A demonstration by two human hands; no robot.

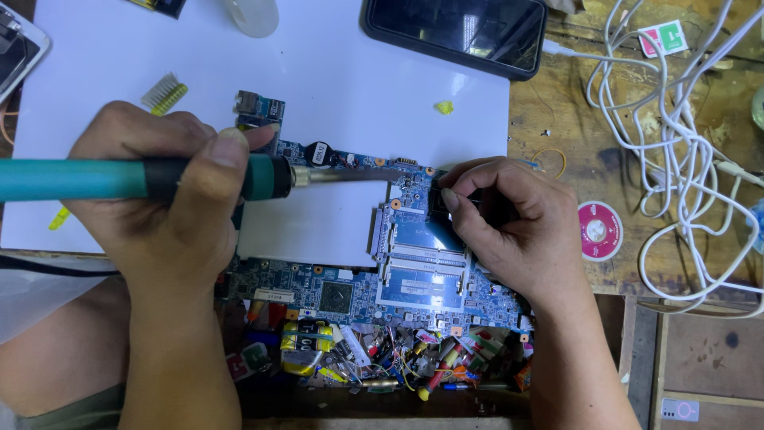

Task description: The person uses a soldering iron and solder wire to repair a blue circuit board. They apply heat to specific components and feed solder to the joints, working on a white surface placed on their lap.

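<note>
- The left hand (163, 195) is wrapped tight around a soldering iron (151, 178) with a green and black handle.
- The metal tip of the soldering iron points away from the left hand, toward the right hand (509, 227).
- The right hand pinches a small black part (442, 201) between thumb and fingers. I cannot tell if the tip touches it.
- A blue circuit board (398, 279) lies under both hands, flat on the table (589, 135).
- A white sheet (358, 95) lies under the board, past the fingers of both hands.
- A black phone (455, 30) lies far above the right hand.
- White cables (676, 151) lie in loops to the right of the right hand.
- A pink round sticker roll (599, 230) sits just beside the right hand.
- A pile of small colourful parts (382, 358) lies below the board, between the two wrists.
</note>
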